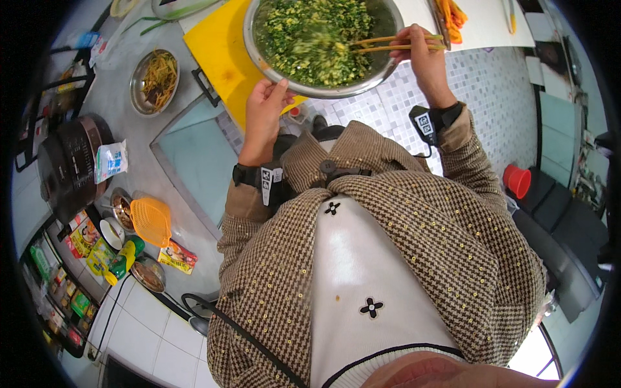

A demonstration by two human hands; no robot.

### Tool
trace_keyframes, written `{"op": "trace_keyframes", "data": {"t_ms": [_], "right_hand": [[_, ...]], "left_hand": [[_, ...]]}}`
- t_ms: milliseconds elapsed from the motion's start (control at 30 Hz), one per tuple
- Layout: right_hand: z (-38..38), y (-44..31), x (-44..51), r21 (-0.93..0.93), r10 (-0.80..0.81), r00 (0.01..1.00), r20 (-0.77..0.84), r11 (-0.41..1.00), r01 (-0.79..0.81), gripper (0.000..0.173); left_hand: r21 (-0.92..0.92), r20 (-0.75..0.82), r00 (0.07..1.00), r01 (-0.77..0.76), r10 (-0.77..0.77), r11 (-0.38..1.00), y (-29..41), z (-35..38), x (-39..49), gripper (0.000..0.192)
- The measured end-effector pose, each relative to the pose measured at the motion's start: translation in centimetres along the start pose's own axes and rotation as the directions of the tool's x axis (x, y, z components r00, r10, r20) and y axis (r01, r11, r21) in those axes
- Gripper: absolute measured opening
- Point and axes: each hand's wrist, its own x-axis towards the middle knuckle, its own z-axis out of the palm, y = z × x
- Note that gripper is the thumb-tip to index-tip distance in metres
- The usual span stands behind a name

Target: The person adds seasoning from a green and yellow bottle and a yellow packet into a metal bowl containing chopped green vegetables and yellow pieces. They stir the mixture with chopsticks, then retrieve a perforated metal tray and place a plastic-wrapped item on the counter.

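A large stainless steel bowl (pixel 335 91) at the top middle holds a mix of chopped green leaves and small yellow pieces (pixel 315 43), blurred in its middle. My left hand (pixel 269 104) grips the near left part of its rim between thumb and fingers. Wooden chopsticks (pixel 378 45) are held in my right hand (pixel 419 58), beside the bowl's right rim, with their tips in the green mix. Under the bowl's left side lies a yellow board (pixel 213 48).
On the left counter are a metal bowl of shredded food (pixel 155 82), a black appliance (pixel 75 165), an orange plastic basket (pixel 150 220), seasoning packets and a green bottle (pixel 127 257). Orange food (pixel 451 19) lies at the upper right. A red bucket (pixel 516 181) stands at the right.
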Motion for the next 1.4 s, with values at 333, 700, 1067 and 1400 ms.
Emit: {"op": "trace_keyframes", "data": {"t_ms": [333,700,1067,1400], "right_hand": [[-4.4,-1.7,1.7,0.262,0.071,0.993,-0.091,0.964,-0.045,0.033],[-5.4,-5.7,3.2,0.869,0.007,0.963,0.269,0.430,-0.245,0.030],[-5.3,-5.6,5.7,0.877,-0.360,0.852,0.381,0.434,-0.209,0.033],[-1.3,-1.8,6.4,-0.115,-0.114,0.993,0.035,0.986,0.117,0.035]], "left_hand": [[0.035,-0.066,0.996,0.054,-0.052,0.998,0.1,1.6,0.4,0.016],[-0.002,-0.108,0.982,0.154,-0.154,0.988,1.3,2.1,0.8,0.014],[-0.047,-0.044,0.991,0.121,-0.123,0.991,0.9,1.6,1.8,0.018],[-0.020,-0.068,0.988,0.140,-0.141,0.990,1.8,1.8,0.0,0.015]]}}
